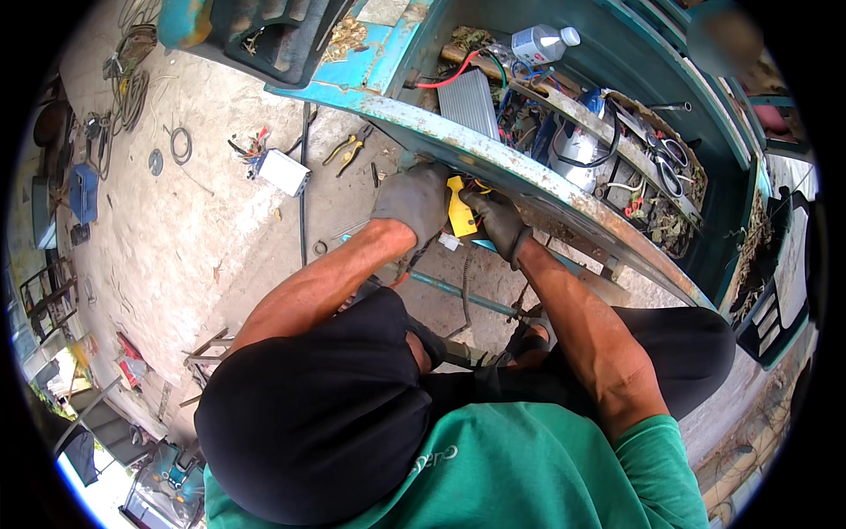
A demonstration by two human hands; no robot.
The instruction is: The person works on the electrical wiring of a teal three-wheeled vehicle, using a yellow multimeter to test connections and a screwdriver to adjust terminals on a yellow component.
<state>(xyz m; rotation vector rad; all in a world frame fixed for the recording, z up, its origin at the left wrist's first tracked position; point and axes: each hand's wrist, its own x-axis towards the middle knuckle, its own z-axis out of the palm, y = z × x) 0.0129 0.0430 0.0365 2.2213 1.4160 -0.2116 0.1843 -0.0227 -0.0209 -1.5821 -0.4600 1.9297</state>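
Just under the rusty edge of a teal metal body (546,185) is a yellow part (460,210) with thin wires behind it. My right hand (498,220), in a dark glove, has its thumb and fingers closed on the yellow part's right side. My left hand (410,198), in a grey glove, is beside the part on the left, curled up against the underside of the body; what its fingertips hold is hidden. A small white connector (449,241) hangs below the yellow part.
The open compartment above holds a silver finned box (467,106), a plastic bottle (539,44), scissors and wiring. Yellow-handled pliers (348,152), a silver module (284,172) with wires, cable coils and a blue bin (84,192) lie leftward. A teal tube (463,293) crosses below my hands.
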